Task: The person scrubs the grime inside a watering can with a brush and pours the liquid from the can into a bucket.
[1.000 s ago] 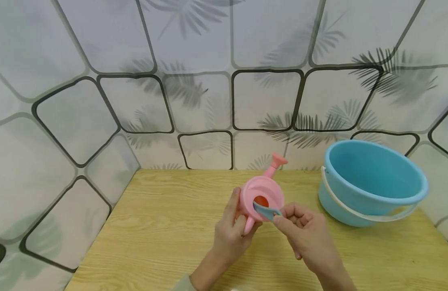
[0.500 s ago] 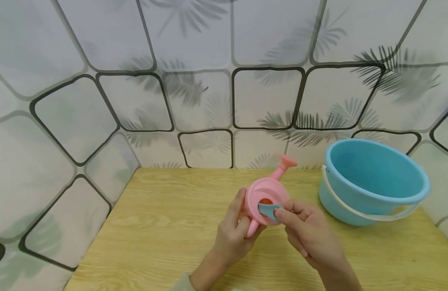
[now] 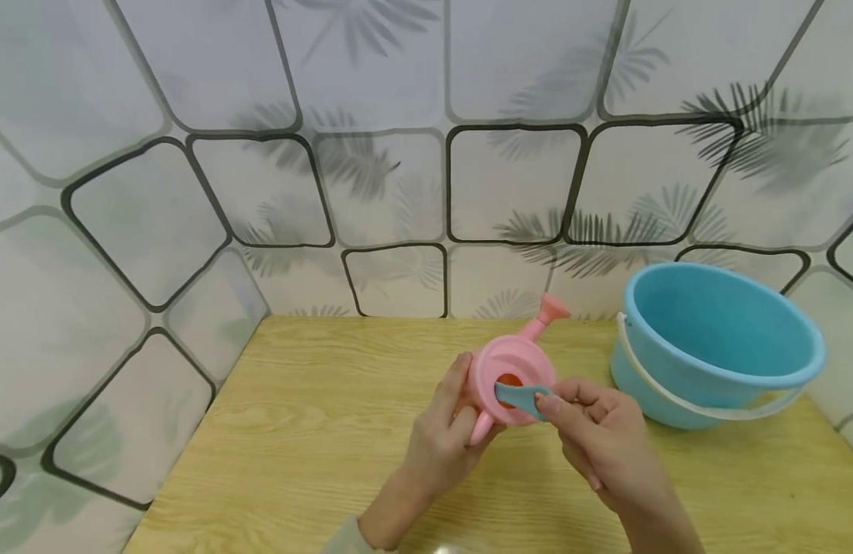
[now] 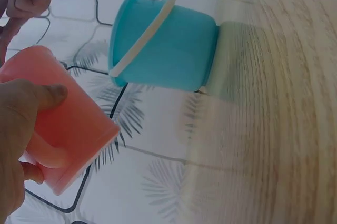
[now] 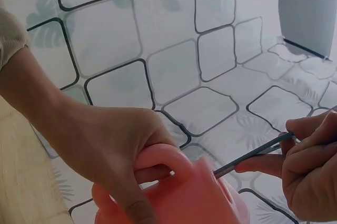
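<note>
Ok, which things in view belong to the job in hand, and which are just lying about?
In the job:
- pink watering can, held in the left hand
- blue tool, pinched in the right hand, one end at the can's opening

Apparently just standing by:
- blue bucket with white handle, on the wooden table, touched by neither hand
</note>
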{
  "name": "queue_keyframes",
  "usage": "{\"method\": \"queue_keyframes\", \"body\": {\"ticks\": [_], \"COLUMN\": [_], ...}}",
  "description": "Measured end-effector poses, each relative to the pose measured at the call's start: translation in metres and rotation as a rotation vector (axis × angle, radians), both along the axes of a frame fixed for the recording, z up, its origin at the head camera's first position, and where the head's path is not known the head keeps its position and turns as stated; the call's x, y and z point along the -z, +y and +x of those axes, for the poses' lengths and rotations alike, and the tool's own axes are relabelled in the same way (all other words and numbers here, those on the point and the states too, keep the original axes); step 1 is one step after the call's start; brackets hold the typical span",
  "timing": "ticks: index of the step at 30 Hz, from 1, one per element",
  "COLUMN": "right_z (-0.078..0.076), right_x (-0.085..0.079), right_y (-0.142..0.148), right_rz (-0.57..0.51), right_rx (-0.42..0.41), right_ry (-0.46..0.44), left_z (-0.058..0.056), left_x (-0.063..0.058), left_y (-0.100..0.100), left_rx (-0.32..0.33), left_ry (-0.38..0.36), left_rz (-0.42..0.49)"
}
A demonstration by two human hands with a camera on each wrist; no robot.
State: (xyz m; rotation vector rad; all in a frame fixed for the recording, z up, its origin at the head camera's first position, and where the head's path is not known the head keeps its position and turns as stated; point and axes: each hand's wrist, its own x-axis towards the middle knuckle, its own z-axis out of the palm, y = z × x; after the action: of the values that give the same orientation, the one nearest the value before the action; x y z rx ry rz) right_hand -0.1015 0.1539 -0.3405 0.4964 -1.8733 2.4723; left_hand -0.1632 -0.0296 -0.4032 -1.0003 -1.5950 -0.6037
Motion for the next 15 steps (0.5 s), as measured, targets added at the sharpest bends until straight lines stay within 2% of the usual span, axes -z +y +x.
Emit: {"method": "queue_keyframes", "body": {"ticks": [4,8,13,15], "right_z": [0.0009,0.0014,0.0010,0.0011], "right_x": [-0.0015,-0.0030,-0.0029,-0.0023], "right_y": [-0.0039,-0.0048,-0.0051,-0.0039], "right_rz": [0.065,0.055,0.079,0.050], "right_rx": [0.114,0.189,0.179,0.163], "right_ry": [0.005,0.040,0.027,0.036], "left_z": [0.0003,0.0004,0.0004,0.0008], "left_x": [-0.0006,-0.0012,-0.0011,-0.0005], "left_y": [0.0009,0.0013,0.0015,0.0017], "left_rx": [0.005,-0.005,-0.004,-0.003], "left_ry": [0.009,0.002,0.013,0.006], "left_rz": [-0.012,-0.007,-0.010,-0.011]}}
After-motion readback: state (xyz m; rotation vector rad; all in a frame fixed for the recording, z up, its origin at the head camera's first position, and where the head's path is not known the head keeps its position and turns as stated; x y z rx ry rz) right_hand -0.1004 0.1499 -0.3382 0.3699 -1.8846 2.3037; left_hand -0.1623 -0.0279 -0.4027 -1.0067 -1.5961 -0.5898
